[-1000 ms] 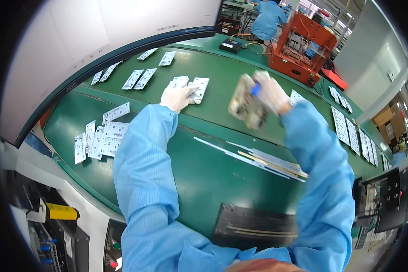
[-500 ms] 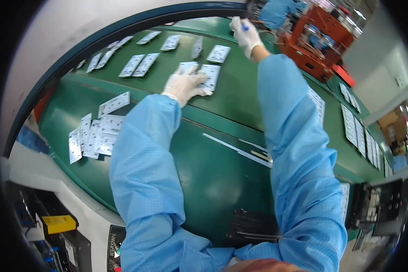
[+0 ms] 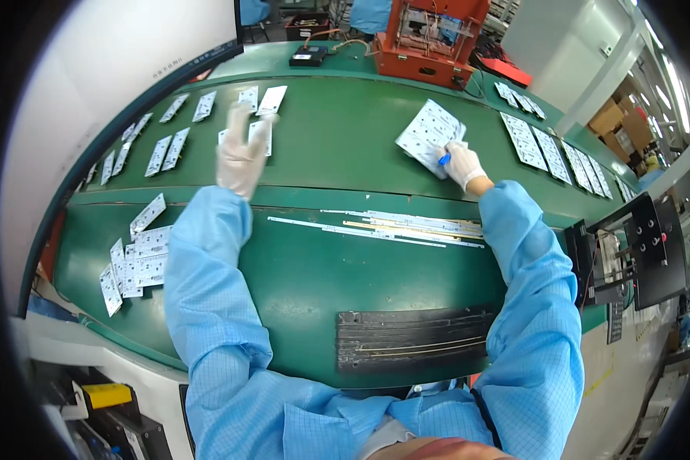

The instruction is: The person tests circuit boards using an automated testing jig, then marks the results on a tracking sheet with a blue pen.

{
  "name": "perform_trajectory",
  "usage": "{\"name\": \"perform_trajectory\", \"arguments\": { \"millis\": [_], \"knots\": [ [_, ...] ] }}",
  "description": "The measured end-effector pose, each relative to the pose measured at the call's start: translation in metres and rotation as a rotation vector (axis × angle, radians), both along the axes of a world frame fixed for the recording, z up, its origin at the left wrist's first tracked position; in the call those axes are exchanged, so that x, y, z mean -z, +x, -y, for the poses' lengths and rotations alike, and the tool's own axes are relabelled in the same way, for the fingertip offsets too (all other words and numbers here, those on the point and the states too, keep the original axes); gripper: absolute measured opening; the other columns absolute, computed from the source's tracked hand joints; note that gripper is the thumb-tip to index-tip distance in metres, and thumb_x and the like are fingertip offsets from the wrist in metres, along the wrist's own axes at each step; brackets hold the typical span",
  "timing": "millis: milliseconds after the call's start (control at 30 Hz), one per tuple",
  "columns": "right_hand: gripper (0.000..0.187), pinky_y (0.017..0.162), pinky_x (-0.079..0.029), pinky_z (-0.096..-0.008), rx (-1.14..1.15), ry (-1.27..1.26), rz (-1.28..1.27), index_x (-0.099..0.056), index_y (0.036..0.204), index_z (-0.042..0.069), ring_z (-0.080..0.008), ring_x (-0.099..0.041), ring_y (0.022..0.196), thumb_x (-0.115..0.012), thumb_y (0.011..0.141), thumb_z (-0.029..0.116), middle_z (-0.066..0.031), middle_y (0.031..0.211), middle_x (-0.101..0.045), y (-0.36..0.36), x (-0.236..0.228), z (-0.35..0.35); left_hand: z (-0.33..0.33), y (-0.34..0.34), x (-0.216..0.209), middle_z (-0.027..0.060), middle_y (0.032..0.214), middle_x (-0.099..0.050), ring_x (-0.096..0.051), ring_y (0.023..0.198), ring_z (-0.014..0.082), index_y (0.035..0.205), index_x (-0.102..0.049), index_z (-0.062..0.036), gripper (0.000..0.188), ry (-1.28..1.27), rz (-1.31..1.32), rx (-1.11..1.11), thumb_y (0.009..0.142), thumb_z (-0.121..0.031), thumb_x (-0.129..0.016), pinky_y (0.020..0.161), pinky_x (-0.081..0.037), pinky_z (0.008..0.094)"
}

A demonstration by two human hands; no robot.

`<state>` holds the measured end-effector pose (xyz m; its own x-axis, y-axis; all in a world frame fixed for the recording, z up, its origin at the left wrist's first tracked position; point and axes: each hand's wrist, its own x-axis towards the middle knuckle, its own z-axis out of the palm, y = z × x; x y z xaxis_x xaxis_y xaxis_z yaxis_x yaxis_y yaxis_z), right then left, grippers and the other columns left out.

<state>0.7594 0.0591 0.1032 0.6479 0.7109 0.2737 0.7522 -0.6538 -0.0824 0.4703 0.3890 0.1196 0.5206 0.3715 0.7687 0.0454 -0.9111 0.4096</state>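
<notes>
My left hand (image 3: 241,157), in a white glove, is held up with its fingers spread over a few white circuit boards (image 3: 272,100) on the green conveyor belt. It partly hides the boards behind it, and nothing shows in its grasp. On the right, my gloved right hand (image 3: 463,165) has its fingers closed on a small blue object (image 3: 444,159) whose kind I cannot make out. That hand is at the lower right edge of a loose stack of white circuit boards (image 3: 429,132). Whether it also grips the boards is unclear.
Nearer me, thin strip boards (image 3: 391,227) lie on the green table, with a black slotted fixture (image 3: 414,337) in front. A board pile (image 3: 136,264) sits at left; spaced boards (image 3: 548,153) line the right. Behind stands an orange machine (image 3: 429,46); a monitor (image 3: 130,61) blocks the far left.
My view has shifted. My left hand has come off the boards it was touching and opened out. My right hand has moved from the far side of the belt to the board stack.
</notes>
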Motion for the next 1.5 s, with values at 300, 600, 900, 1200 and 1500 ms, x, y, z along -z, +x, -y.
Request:
{"name": "perform_trajectory", "arguments": {
  "millis": [300,600,900,1200,1500],
  "knots": [
    [0.050,0.069,-0.053,-0.0408,-0.446,-0.108,0.396,-0.057,0.120,0.009,-0.0320,-0.065,0.077,-0.062,0.085,0.044,-0.0110,0.100,-0.064,-0.008,-0.007,-0.009,0.225,-0.083,-0.065,0.0210,0.140,-0.041,-0.037,0.133,0.0410,0.124,-0.053,-0.0175,0.037,0.182,-0.450,0.739,0.090,-0.003,-0.048,0.101,-0.041,0.0543],
    [0.054,0.073,-0.054,-0.0404,-0.499,-0.040,0.208,-0.056,0.125,0.018,-0.0281,-0.065,0.090,-0.065,0.081,0.048,-0.0075,0.107,-0.065,0.014,0.009,-0.017,0.305,-0.124,0.006,0.0067,0.135,-0.050,-0.037,0.132,0.0296,0.124,-0.058,-0.0201,0.051,0.328,-0.695,0.581,0.090,-0.055,-0.043,0.108,-0.026,0.0562],
    [0.033,0.082,-0.052,-0.0358,-0.383,0.475,-0.351,-0.060,0.118,0.012,-0.0266,-0.065,0.094,-0.058,0.092,0.033,-0.0100,0.104,-0.068,-0.009,0.043,-0.025,0.325,-0.127,0.005,0.0104,0.135,-0.049,-0.039,0.130,0.0346,0.125,-0.057,-0.0193,0.053,0.332,-0.589,0.445,0.089,-0.055,-0.046,0.109,-0.025,0.0566],
    [0.030,0.085,-0.043,-0.0251,-0.406,0.710,-0.464,-0.061,0.110,0.000,-0.0118,-0.057,0.091,-0.052,0.098,0.026,-0.0032,0.104,-0.064,-0.101,-0.084,0.098,0.429,-0.069,0.025,0.0092,0.114,-0.054,-0.043,0.119,0.0311,0.107,-0.065,-0.0107,0.048,0.256,-0.450,0.432,0.085,-0.050,-0.050,0.105,-0.029,0.0544],
    [0.042,0.089,-0.040,-0.0283,-0.149,1.259,-0.473,-0.051,0.124,0.000,-0.0121,-0.052,0.097,-0.057,0.093,0.028,-0.0053,0.110,-0.057,-0.232,-0.128,0.309,0.457,-0.030,0.010,0.0090,0.079,-0.064,-0.062,0.074,0.0230,0.080,-0.069,-0.0146,0.013,0.281,-0.622,0.231,0.081,-0.023,-0.060,0.058,-0.048,0.0354]
  ]
}}
